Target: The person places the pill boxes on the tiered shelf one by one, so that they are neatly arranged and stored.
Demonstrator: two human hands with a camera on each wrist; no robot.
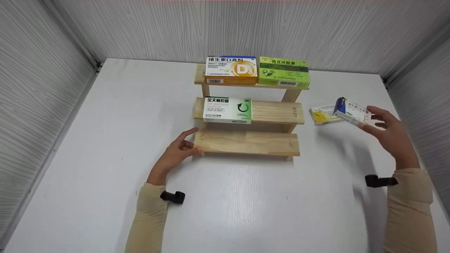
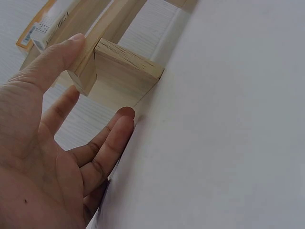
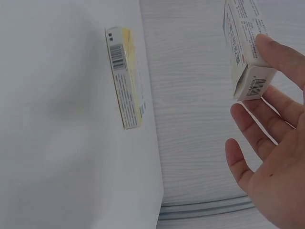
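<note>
A three-step wooden display rack stands on the white table. My left hand grips the left end of its lowest step, thumb on the front edge, index finger behind; the other fingers extend beside the rack's leg in the left wrist view. To the right, my right hand pinches a white and blue medicine box by one end, thumb on one face and fingers opposite. In the right wrist view this box is raised. A white and yellow medicine box lies on the table, partly covered by the held one in the head view.
On the top step sit an orange and white vitamin D box, a blue-edged box mostly hidden behind it, and a green box. A white and green box occupies the middle step's left half. Grey wood-grain panels enclose the table.
</note>
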